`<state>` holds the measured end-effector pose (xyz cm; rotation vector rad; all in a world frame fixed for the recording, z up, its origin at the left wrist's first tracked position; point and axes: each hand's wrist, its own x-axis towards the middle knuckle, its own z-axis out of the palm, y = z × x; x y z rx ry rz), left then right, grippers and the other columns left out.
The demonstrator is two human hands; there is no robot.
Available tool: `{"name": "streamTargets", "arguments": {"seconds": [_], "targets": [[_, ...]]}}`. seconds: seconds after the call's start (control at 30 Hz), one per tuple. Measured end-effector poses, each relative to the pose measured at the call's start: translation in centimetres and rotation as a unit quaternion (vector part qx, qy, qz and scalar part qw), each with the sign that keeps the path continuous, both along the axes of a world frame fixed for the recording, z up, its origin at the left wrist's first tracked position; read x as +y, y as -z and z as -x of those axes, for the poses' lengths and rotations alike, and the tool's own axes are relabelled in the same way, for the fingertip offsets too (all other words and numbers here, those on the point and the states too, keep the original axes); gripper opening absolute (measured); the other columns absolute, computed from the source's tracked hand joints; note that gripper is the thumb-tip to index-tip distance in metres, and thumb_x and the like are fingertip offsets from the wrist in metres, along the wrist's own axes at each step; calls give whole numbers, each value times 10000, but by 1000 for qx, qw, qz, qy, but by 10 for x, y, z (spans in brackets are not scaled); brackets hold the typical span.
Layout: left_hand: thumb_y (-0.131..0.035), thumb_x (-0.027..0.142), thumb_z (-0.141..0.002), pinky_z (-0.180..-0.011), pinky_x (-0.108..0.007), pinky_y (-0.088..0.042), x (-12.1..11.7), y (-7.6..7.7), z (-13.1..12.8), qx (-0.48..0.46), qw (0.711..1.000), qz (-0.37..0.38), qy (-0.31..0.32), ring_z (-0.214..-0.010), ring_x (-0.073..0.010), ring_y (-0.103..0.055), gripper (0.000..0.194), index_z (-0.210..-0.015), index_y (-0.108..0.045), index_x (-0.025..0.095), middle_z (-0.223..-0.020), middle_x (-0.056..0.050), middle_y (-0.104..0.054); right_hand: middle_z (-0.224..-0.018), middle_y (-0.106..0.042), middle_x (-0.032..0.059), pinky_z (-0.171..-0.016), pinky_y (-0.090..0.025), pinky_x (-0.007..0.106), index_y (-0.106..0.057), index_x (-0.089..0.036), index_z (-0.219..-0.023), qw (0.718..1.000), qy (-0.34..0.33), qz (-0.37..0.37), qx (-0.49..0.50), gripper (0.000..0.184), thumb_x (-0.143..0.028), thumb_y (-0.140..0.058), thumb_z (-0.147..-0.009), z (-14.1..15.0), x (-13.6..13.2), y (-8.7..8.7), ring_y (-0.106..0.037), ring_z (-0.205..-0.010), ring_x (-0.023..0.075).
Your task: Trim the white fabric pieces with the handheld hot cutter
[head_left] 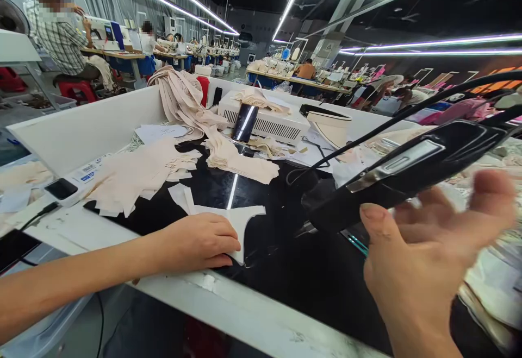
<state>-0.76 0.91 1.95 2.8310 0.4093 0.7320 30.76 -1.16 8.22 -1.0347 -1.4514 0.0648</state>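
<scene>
My left hand (206, 239) lies palm down on a white cut fabric piece (244, 222), its fingers stretched over the cloth near the table's front edge. The piece has curved edges and spreads flat on the black glossy tabletop (281, 282). At the right, my right hand (432, 244) is open with spread, partly blurred fingers. Beside its thumb is a black handheld tool (391, 176) with a silver inlay, a cord and a small metal tip pointing down toward the table. The thumb overlaps the tool's lower edge, and whether the other fingers touch it I cannot tell.
Stacks of beige fabric (138, 170) and a folded pile (240, 159) lie behind the white piece. A white vented box (265, 119) stands at the back, and a phone (61, 188) at the left. Low white walls (93, 113) edge the table. A person (61, 37) sits beyond.
</scene>
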Motion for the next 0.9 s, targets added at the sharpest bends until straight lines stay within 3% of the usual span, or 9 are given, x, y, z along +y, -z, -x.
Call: {"name": "streamTargets", "arguments": {"seconds": [0.07, 0.1, 0.17, 0.23, 0.37, 0.6, 0.77, 0.9], "targets": [[-789, 215, -1041, -959, -327, -568, -1, 0, -7, 21, 1000, -22, 6, -1001, -219, -732, 80, -1045, -712, 194, -1055, -50, -795, -1272, -724, 74, -747, -645, 461, -585, -414, -1400, 992, -32, -3, 123, 702, -547, -948, -814, 22, 5, -5, -786, -997, 302], [-798, 208, -1031, -943, -328, -569, -1, 1, -10, 30, 999, -34, 10, -980, -217, -729, 100, -1014, -700, 197, -1036, -47, -790, -1133, -754, 52, -727, -657, 484, -645, -363, -1242, 986, -45, 11, 162, 588, -559, -962, -786, 33, 7, -8, -793, -872, 290], [-782, 194, -1033, -903, -332, -571, 0, 3, -14, 38, 998, -55, 17, -942, -215, -722, 128, -958, -678, 202, -994, -46, -776, -958, -753, 10, -674, -649, 459, -645, -313, -1035, 981, -33, 6, 192, 454, -513, -965, -784, 50, 11, -13, -753, -716, 242], [-727, 180, -1058, -864, -339, -571, 0, 6, -17, 35, 997, -64, 19, -906, -214, -715, 162, -911, -663, 208, -954, -46, -765, -885, -736, -17, -624, -613, 400, -627, -293, -973, 981, -33, 2, 192, 430, -453, -973, -775, 61, 13, -16, -692, -629, 190], [-645, 145, -1087, -856, -334, -569, -2, 11, -19, 7, 1000, -24, 14, -888, -212, -713, 197, -901, -682, 200, -932, -52, -773, -876, -735, -48, -609, -580, 327, -642, -278, -1048, 977, -67, 39, 199, 414, -412, -943, -797, 75, 7, -14, -654, -604, 140], [-699, 72, -977, -884, -282, -562, -6, 17, -20, -54, 986, 152, -38, -944, -201, -741, 152, -881, -719, 188, -1027, -52, -801, -758, -617, -69, -489, -519, 293, -565, -317, -1239, 955, -167, 59, 236, 416, -472, -808, -939, 101, -22, 0, -627, -538, 157], [-693, 70, -970, -891, -283, -562, -6, 17, -21, -65, 982, 171, -40, -944, -200, -734, 155, -875, -715, 190, -1007, -53, -794, -782, -609, -49, -492, -527, 310, -526, -316, -1242, 961, -171, 55, 212, 423, -551, -755, -976, 109, -26, 5, -637, -556, 170], [-679, 66, -972, -889, -278, -557, -6, 18, -22, -74, 982, 172, -33, -929, -195, -734, 169, -862, -711, 190, -988, -51, -796, -754, -613, -60, -491, -541, 300, -557, -299, -1188, 953, -170, 59, 244, 496, -574, -856, -902, 116, -22, 5, -642, -543, 164]]}}
